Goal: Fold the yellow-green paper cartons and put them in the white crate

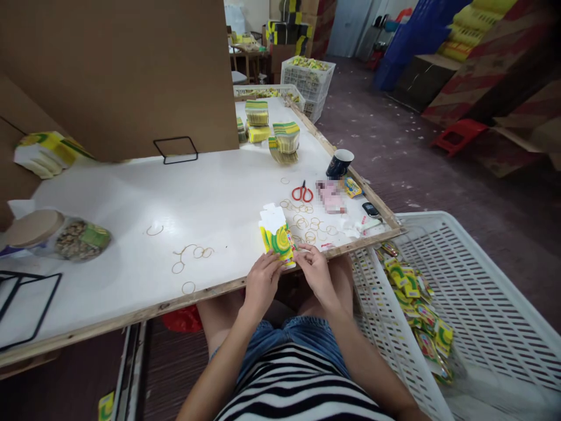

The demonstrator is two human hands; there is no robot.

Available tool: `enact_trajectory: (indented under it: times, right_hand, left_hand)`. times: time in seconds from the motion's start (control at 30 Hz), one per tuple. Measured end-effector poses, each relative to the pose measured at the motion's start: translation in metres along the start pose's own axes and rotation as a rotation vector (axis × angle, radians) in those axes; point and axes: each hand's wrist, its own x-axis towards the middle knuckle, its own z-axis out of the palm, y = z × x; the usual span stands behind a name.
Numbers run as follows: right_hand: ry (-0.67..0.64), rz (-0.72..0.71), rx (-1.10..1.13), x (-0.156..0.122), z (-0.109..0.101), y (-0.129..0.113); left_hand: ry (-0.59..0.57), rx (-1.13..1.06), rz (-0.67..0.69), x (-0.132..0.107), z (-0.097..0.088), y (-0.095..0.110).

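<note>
A stack of yellow-green printed cards (pixel 277 235) with white tops stands on its edge at the near edge of the white table (pixel 175 193). My left hand (pixel 262 279) grips the stack's lower left side, fingers curled. My right hand (pixel 316 270) is at its lower right corner, fingers pinched; a rubber band may be in them, too small to tell. Several loose rubber bands (pixel 307 225) lie just beyond my right hand.
Red scissors (pixel 302 192), a dark mug (pixel 339 164) and banded card bundles (pixel 284 140) sit further along the table. A jar (pixel 56 234) lies at left. A white crate (pixel 482 280) at right holds several card packs (pixel 416 304). Cardboard sheets stand behind.
</note>
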Motion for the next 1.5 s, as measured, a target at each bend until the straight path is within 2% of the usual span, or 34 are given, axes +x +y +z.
enact_trajectory:
  times: [0.07,0.17,0.23,0.3,0.37,0.47,0.53,0.6,0.7,0.77,0.87,1.0,1.23,1.3,1.5]
  right_hand:
    - [0.027,-0.029,-0.086,0.003,0.001,0.002]
    - [0.152,-0.107,-0.261,0.009,-0.002,0.004]
    - [0.162,-0.121,-0.293,0.015,-0.005,0.003]
    - [0.133,-0.107,-0.213,0.018,-0.008,0.000]
    - [0.130,-0.108,-0.087,0.017,-0.009,-0.005]
    - [0.070,-0.081,0.103,0.005,-0.006,-0.015]
    - [-0.024,-0.010,0.201,-0.005,-0.001,-0.019]
    - [-0.079,0.053,0.271,-0.014,0.003,-0.021]
    - [-0.101,0.106,0.335,-0.022,0.007,-0.024]
    - [-0.118,0.121,0.346,-0.025,0.007,-0.027]
    - [-0.132,0.106,0.310,-0.029,0.004,-0.032]
    - [-0.140,0.062,0.207,-0.034,0.004,-0.032]
    - [0.037,-0.114,0.013,-0.034,0.009,-0.025]
    - [-0.021,-0.154,0.010,-0.033,0.006,-0.027]
    - [-0.317,-0.181,0.070,-0.030,-0.009,-0.037]
  left_hand:
    - [-0.012,-0.023,0.006,-0.001,0.002,0.002]
    - [-0.043,-0.073,-0.007,0.000,0.002,0.004]
    - [-0.049,-0.110,-0.029,0.000,0.002,0.006]
    - [-0.015,-0.181,-0.073,0.000,-0.001,0.009]
    - [0.078,-0.307,-0.163,0.001,-0.005,0.012]
    - [0.199,-0.620,-0.341,0.005,-0.015,0.016]
    - [0.159,-0.864,-0.418,0.008,-0.020,0.018]
    - [0.058,-1.062,-0.462,0.011,-0.024,0.021]
    - [-0.078,-1.251,-0.471,0.012,-0.025,0.026]
    - [-0.124,-1.305,-0.456,0.011,-0.024,0.029]
    - [-0.101,-1.312,-0.482,0.009,-0.021,0.030]
    - [0.015,-1.244,-0.533,0.008,-0.015,0.028]
    - [0.149,-0.876,-0.458,0.004,-0.018,0.033]
    - [0.089,-0.841,-0.428,0.002,-0.025,0.036]
    - [-0.226,-0.915,-0.367,0.000,-0.047,0.035]
